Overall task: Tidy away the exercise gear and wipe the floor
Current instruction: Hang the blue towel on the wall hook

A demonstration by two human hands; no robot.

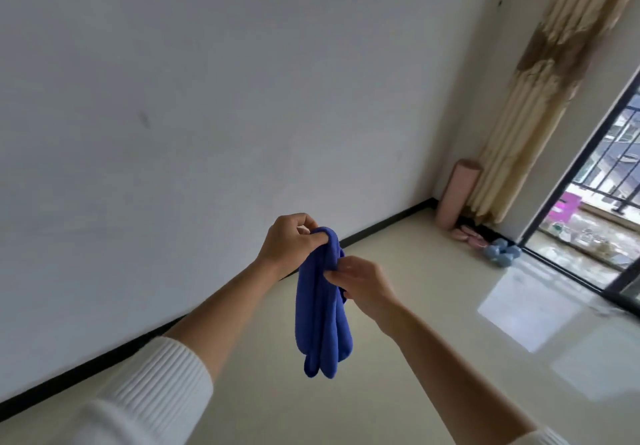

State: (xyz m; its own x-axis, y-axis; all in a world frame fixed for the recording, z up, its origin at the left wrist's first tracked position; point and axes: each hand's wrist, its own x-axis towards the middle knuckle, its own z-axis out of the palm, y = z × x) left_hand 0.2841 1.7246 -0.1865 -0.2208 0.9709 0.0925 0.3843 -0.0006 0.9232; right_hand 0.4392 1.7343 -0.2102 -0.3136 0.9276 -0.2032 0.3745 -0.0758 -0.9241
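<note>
Soft blue microfibre cloth [322,309] hangs mid-frame. Left hand [289,242] grips bunched top — right hand [362,283] pinches fold beside it, likely readying to wipe glossy cream tiled floor [450,358]. Pink rolled foam mat [457,195], dumbbells [498,254] stowed at right corner.
</note>
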